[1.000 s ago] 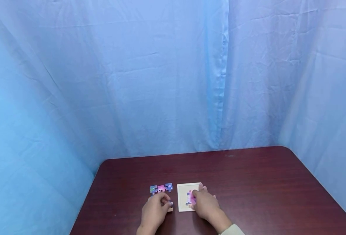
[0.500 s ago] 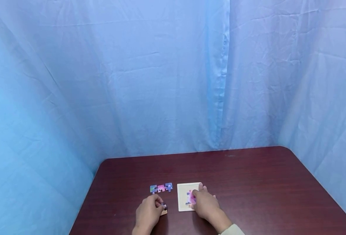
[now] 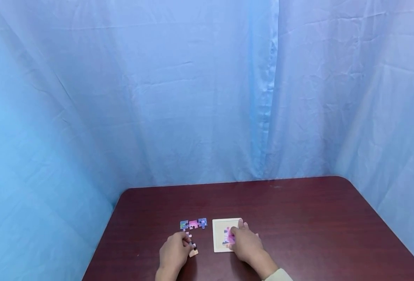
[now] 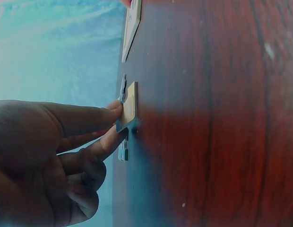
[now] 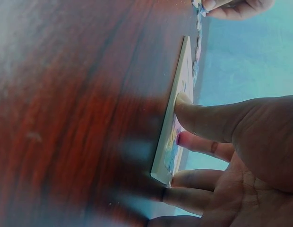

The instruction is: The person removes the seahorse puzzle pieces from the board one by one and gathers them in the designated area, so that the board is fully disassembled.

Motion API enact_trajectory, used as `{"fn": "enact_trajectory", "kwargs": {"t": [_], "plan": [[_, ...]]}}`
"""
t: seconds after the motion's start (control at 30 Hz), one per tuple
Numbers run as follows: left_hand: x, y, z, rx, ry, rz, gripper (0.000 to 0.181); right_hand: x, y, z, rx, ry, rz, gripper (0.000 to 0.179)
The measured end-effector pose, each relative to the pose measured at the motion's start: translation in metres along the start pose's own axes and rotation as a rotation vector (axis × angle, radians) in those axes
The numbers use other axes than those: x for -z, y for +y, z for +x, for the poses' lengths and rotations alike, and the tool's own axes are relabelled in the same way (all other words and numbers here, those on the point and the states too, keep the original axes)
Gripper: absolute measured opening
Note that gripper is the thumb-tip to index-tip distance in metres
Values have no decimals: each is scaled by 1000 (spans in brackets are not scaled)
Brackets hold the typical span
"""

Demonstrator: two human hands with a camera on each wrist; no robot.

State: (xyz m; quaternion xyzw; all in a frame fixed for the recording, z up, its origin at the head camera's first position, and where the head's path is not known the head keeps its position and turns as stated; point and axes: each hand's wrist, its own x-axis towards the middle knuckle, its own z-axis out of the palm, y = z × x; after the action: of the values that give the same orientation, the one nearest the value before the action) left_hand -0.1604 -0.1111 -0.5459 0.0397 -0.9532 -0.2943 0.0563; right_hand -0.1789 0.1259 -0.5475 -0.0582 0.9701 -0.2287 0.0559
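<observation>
Thumb and fingertips of my left hand pinch a jigsaw piece, tan at its near end, low over the table. Its pale edge shows in the left wrist view, where the piece stands tilted. My right hand rests on a square, cream puzzle tray. In the right wrist view the thumb and index fingertip press the pink and purple pieces lying inside, while other fingers reach the tray's edge. That hand hides the tray's right part.
Beyond my left hand, a row of joined blue and pink jigsaw pieces lies left of the tray. Another pink piece sits just below the row, partly behind the fingers. Blue curtains hang behind the dark red table.
My left hand has shifted left and slightly nearer, drawing the pinched piece away from the tray and turning it. A pink piece below the row is now uncovered. My right hand has stayed put.
</observation>
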Motion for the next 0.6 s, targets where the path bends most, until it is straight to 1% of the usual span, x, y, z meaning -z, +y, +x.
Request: {"fn": "enact_trajectory", "kwargs": {"t": [0.23,0.43,0.6], "plan": [[-1,-4,7,5,55,96,17,0,1,0,2,3,16,46],[0,-6,12,13,41,117,13,0,2,1,-4,1,23,46],[1,-9,17,-21,31,146,17,0,1,0,6,4,19,46]]}}
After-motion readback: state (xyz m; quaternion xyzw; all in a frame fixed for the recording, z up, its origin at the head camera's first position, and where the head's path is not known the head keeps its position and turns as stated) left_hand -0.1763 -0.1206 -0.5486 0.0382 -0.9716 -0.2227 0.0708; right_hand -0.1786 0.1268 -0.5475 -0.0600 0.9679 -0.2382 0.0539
